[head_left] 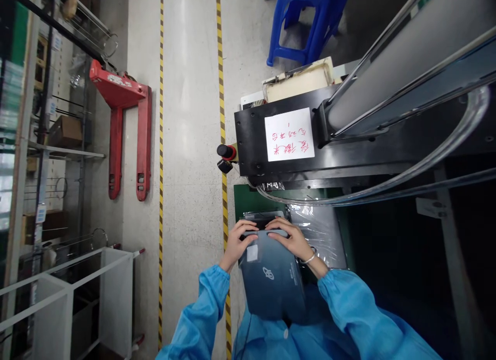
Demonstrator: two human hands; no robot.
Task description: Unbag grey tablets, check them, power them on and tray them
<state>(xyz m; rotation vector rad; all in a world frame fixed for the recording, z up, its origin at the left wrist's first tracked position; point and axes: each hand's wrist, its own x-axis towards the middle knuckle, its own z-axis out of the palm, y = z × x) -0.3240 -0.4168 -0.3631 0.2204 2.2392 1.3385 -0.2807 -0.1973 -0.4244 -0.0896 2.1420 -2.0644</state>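
A dark grey-blue flat box [273, 280] with a small white label and a logo rests against my body, its far end toward the machine. My left hand [238, 241] grips its far left corner with fingers curled over the edge. My right hand [290, 236] presses on its far right edge, fingers laid over the top, a thin bracelet at the wrist. Both arms wear blue sleeves. Past the box's far end lies a dark item in clear plastic wrap [267, 218].
A black machine housing [251, 143] with a white handwritten note [289, 134] and a red-black button [227, 153] stands ahead, a roller and clear tubing to its right. A red pallet jack [127, 127], blue stool [306, 19], white rack [77, 298] and shelving stand about.
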